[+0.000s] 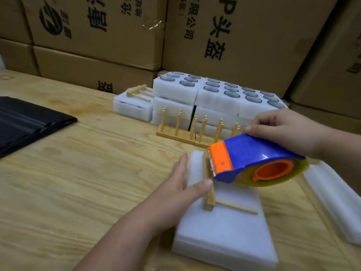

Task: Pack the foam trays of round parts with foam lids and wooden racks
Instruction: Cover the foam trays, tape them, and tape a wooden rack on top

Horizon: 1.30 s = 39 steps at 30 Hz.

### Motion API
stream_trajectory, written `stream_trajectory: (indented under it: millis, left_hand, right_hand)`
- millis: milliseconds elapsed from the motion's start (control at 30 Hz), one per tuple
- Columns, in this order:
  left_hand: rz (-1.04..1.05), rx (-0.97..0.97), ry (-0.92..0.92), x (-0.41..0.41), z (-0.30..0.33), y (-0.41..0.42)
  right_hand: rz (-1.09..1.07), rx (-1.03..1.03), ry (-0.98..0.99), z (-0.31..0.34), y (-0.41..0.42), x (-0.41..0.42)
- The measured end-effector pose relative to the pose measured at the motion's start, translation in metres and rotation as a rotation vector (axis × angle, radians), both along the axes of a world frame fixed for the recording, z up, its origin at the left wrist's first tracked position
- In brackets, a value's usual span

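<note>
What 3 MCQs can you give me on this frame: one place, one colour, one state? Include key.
1. Where does the wooden rack under the left hand lie?
A. on the foam lid of the near tray
B. on the black sheet
C. inside a cardboard box

2. What colour is the cutter end of the tape dispenser?
A. green
B. orange
C. white

3. What is the right hand doing?
A. resting flat on the table
B. holding a foam tray
C. gripping the tape dispenser

Key:
1 A, the rack lies on its side on the white foam, steadied by the left thumb.
2 B, the toothed front piece is orange on a blue body.
3 C, its fingers wrap over the blue body above the foam.
</note>
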<state>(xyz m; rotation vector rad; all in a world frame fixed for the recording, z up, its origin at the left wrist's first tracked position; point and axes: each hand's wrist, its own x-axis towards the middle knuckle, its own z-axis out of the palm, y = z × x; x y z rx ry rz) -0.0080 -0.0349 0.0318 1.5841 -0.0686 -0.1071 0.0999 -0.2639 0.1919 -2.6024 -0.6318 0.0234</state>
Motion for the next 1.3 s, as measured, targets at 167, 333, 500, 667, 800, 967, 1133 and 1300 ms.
stream_trajectory:
  millis: [167, 333, 500, 667, 800, 967, 1133, 1300]
  left_hand:
    - [0.016, 0.12, -0.244, 0.04, 0.043, -0.002]
    - [-0.11, 0.165, -0.235, 0.06, 0.037, -0.023]
    - [-0.13, 0.226, -0.252, 0.055, 0.032, -0.021]
    - [-0.149, 0.396, -0.274, 0.05, 0.035, -0.018]
    - [-0.202, 0.442, -0.238, 0.053, 0.034, -0.019]
    - [-0.241, 0.574, -0.228, 0.057, 0.034, -0.019]
    - [-0.299, 0.707, -0.279, 0.056, 0.043, -0.021]
    - [-0.334, 0.736, -0.185, 0.055, 0.044, -0.016]
  right_hand:
    - [-0.02, -0.136, -0.004, 0.004, 0.008, 0.004]
    - [0.095, -0.162, 0.054, 0.019, 0.0, 0.0]
    - [0.242, -0.504, 0.05, 0.016, -0.015, -0.016]
    - [0.299, -0.586, -0.123, 0.023, -0.016, -0.026]
    - [0.298, -0.728, -0.188, 0.021, -0.02, -0.037]
    - [0.264, -0.728, -0.165, 0.016, -0.031, -0.04]
    - [0.257, -0.68, -0.118, 0.011, -0.056, -0.045]
    - [0.194, -0.627, -0.068, 0.007, -0.088, -0.049]
